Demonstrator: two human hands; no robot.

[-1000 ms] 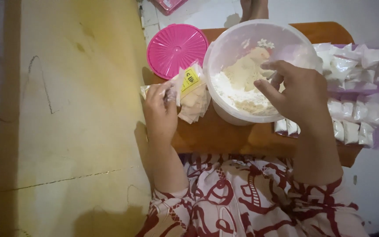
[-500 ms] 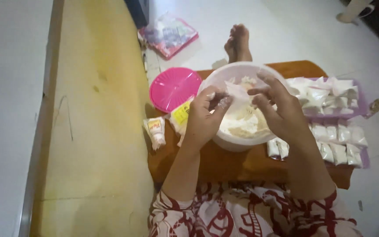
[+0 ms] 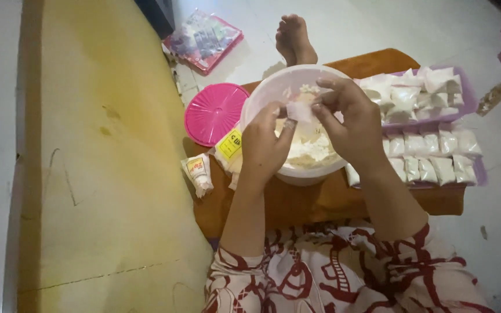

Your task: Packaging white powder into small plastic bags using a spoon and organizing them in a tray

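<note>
My left hand [image 3: 265, 145] and my right hand [image 3: 349, 119] meet above a large translucent white bowl [image 3: 262, 98] of pale flour-like powder. Between their fingertips they pinch a small clear plastic bag [image 3: 301, 111], held over the powder. The bowl rests on a brown wooden board [image 3: 314, 200] in front of my lap. Right of the bowl, a purple tray [image 3: 475, 168] holds rows of small filled white packets [image 3: 430, 145].
A round pink lid [image 3: 213, 113] lies left of the bowl. Small yellow-labelled packs [image 3: 230, 148] and a small sachet [image 3: 197, 173] sit by the board's left edge. A yellow mat [image 3: 100, 174] covers the left. A bare foot [image 3: 294, 37] and a pink box [image 3: 204, 39] lie beyond.
The view has pulled back and shifted. My left hand left the yellow-labelled packs and came up to the bowl; both hands now pinch a small clear bag above the powder.
</note>
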